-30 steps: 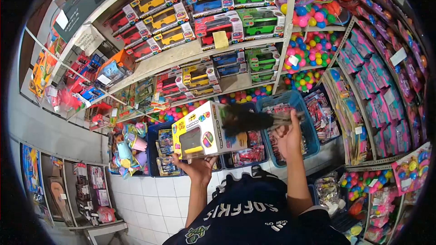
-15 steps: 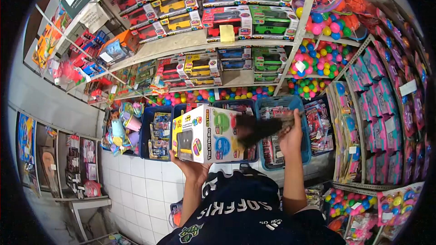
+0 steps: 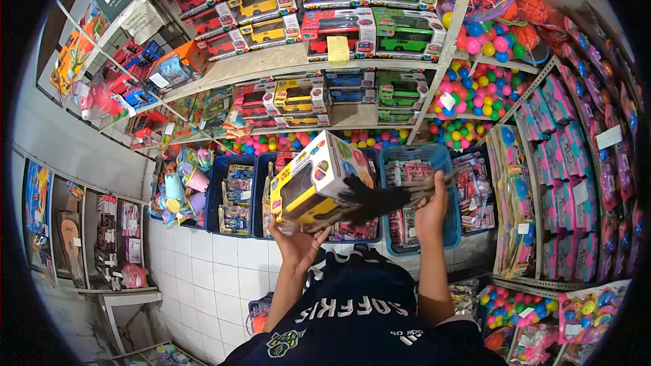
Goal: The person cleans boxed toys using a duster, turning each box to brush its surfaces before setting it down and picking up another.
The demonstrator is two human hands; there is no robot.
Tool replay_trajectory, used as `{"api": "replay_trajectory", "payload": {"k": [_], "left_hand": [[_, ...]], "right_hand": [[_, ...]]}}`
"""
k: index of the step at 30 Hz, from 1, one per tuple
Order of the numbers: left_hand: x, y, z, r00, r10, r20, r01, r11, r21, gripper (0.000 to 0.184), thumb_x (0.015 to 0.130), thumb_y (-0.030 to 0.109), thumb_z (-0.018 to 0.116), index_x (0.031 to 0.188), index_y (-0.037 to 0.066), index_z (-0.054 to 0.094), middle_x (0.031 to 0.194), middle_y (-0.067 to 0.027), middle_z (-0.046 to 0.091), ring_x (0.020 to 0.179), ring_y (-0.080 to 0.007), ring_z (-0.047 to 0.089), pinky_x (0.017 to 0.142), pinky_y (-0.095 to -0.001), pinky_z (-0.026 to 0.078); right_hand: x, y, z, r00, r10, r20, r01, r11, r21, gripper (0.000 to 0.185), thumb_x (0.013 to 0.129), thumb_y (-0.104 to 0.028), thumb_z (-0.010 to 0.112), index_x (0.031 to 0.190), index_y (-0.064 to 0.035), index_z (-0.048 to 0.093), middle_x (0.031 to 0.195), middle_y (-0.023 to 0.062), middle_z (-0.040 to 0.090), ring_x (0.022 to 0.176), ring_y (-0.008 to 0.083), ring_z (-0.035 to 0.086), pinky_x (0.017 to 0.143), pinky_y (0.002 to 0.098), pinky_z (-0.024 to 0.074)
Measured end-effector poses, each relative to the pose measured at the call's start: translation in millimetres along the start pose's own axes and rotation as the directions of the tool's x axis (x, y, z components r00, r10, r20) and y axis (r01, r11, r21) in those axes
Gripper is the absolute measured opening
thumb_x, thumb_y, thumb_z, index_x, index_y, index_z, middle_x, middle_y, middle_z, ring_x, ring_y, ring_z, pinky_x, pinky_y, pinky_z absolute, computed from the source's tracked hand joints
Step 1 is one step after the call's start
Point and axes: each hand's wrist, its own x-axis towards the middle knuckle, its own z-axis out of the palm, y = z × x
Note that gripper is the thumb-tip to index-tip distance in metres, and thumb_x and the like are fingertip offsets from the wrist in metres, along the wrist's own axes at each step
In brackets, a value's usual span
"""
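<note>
My left hand [image 3: 296,244] holds up a boxed yellow toy bus [image 3: 302,198] from below, fingers along its lower edge. The box is tilted, its windowed front and white printed side in sight. In my right hand [image 3: 431,211] is a dark feather duster [image 3: 375,201], gripped by its handle end. Its black feathers overlap the box's lower right side, blurred a little; I cannot tell how firmly they touch. Beneath are a teal basket [image 3: 456,228] of small packaged items and a dark blue basket [image 3: 214,211] of similar packs.
Ahead, a shelf [image 3: 264,59] carries rows of boxed toy buses [image 3: 407,32]. Bags of colourful balls [image 3: 485,91] fill the rack at right, near hanging pink and teal packs [image 3: 566,156]. Plastic toys [image 3: 178,190] stand left of the baskets. White tiles [image 3: 196,264] cover the floor.
The box has turned and tipped, its yellow windowed front now more in view. The duster has moved slightly left and down across its side, while both hands keep their hold.
</note>
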Motion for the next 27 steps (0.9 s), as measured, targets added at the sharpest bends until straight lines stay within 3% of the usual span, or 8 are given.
{"api": "replay_trajectory", "payload": {"k": [5,8,9,15,18,22,25,27], "left_hand": [[3,-13,3,0.996,-0.084,-0.015,0.083,0.996,-0.046,0.108,0.071,0.084,0.045,0.148,0.011,0.025,0.149,-0.0208,0.029,0.13,-0.0421,0.04,0.1,-0.0555,0.044],[1,-19,13,0.99,-0.126,-0.058,0.126,0.992,-0.01,0.108,0.073,0.085,0.042,0.148,0.009,0.025,0.144,-0.0255,0.033,0.13,-0.0406,0.04,0.098,-0.056,0.045],[2,-21,9,0.991,-0.123,-0.057,0.123,0.992,-0.008,0.108,0.073,0.085,0.042,0.148,0.009,0.025,0.144,-0.0255,0.033,0.13,-0.0406,0.04,0.098,-0.056,0.045],[3,-28,2,0.98,-0.197,-0.026,0.195,0.98,-0.041,0.111,0.069,0.086,0.043,0.147,0.008,0.026,0.146,-0.0235,0.031,0.129,-0.044,0.039,0.102,-0.0596,0.039],[3,-30,4,0.965,-0.258,-0.037,0.257,0.965,-0.05,0.111,0.069,0.085,0.044,0.146,0.007,0.027,0.145,-0.0237,0.033,0.126,-0.0445,0.041,0.1,-0.0596,0.04],[7,-31,11,0.952,-0.306,-0.03,0.304,0.951,-0.062,0.109,0.067,0.084,0.045,0.146,0.01,0.029,0.145,-0.0248,0.034,0.125,-0.0427,0.042,0.099,-0.0567,0.04],[4,-34,17,0.963,-0.268,-0.015,0.269,0.962,0.048,0.109,0.066,0.083,0.047,0.145,0.01,0.031,0.143,-0.0242,0.035,0.123,-0.0415,0.043,0.1,-0.0548,0.04],[4,-36,14,0.953,-0.297,-0.065,0.296,0.955,-0.01,0.108,0.066,0.082,0.05,0.144,0.01,0.031,0.141,-0.023,0.035,0.121,-0.04,0.043,0.098,-0.0528,0.04]], "right_hand": [[-31,39,11,0.964,-0.255,-0.077,0.233,0.946,-0.227,0.034,0.098,-0.046,0.05,0.092,-0.0129,0.051,0.08,-0.0018,0.051,0.058,0.0068,0.044,0.05,0.0229,0.0343],[-28,66,-15,0.865,-0.276,0.42,0.435,0.83,-0.35,0.027,0.103,-0.035,0.043,0.094,-0.0098,0.05,0.08,-0.0001,0.05,0.059,0.007,0.045,0.051,0.0256,0.0382],[-29,64,-14,0.864,-0.277,0.421,0.435,0.831,-0.347,0.027,0.103,-0.035,0.043,0.094,-0.0098,0.05,0.08,-0.0001,0.05,0.059,0.007,0.045,0.051,0.0256,0.0382],[-6,40,-18,0.941,-0.323,-0.101,0.284,0.916,-0.284,0.039,0.099,-0.05,0.047,0.092,-0.0111,0.051,0.078,-0.0013,0.051,0.059,0.0067,0.045,0.051,0.023,0.0377],[1,50,-26,0.952,-0.291,-0.098,0.241,0.905,-0.35,0.04,0.098,-0.051,0.047,0.091,-0.0114,0.051,0.079,-0.0014,0.052,0.059,0.0065,0.045,0.05,0.0231,0.0376],[-19,79,-28,0.947,-0.144,0.287,0.268,0.847,-0.459,0.031,0.1,-0.04,0.049,0.096,-0.0096,0.053,0.076,0.0,0.052,0.059,0.0071,0.049,0.05,0.0238,0.0385],[-16,59,-30,0.964,-0.129,0.234,0.211,0.904,-0.373,0.034,0.099,-0.044,0.05,0.096,-0.0104,0.053,0.076,-0.001,0.05,0.059,0.0074,0.047,0.052,0.0247,0.0385],[-6,43,-28,0.968,-0.232,-0.099,0.184,0.918,-0.35,0.043,0.095,-0.053,0.052,0.096,-0.0098,0.053,0.08,-0.0005,0.049,0.06,0.0078,0.044,0.055,0.0246,0.0385]]}}
